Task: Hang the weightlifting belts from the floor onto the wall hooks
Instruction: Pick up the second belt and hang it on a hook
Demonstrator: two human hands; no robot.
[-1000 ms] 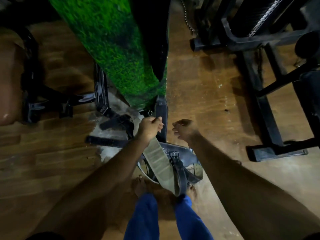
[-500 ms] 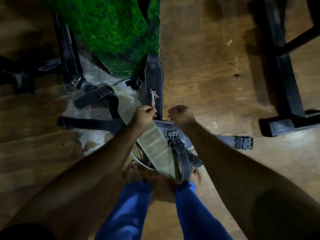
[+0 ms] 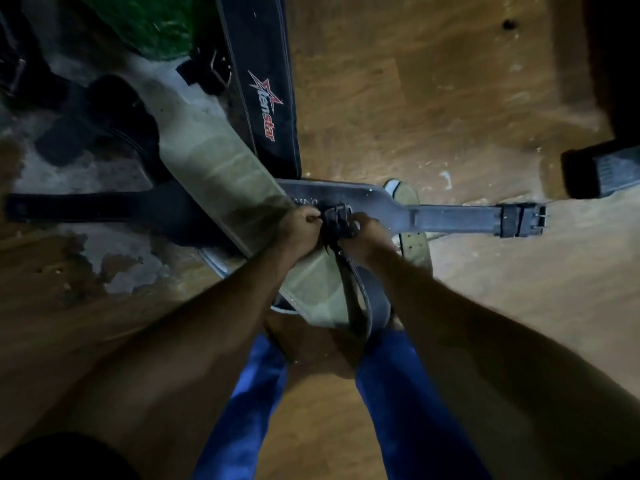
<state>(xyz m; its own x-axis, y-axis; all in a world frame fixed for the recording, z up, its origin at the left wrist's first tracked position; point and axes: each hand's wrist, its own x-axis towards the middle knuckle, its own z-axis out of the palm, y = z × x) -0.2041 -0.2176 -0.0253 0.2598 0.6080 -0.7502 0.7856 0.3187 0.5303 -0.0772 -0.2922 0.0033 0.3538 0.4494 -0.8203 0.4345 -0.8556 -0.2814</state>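
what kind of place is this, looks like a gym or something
Most likely a gym or weight room. Several weightlifting belts lie on the worn wooden floor, among them a black logo belt and a tan belt, and a dark equipment foot stands at right.

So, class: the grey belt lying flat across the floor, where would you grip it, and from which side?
Probably the narrow strap just inside the buckle of the grey belt, from above. That end lies bare on the floor; the wide middle is pinned under the tan belt and both hands.
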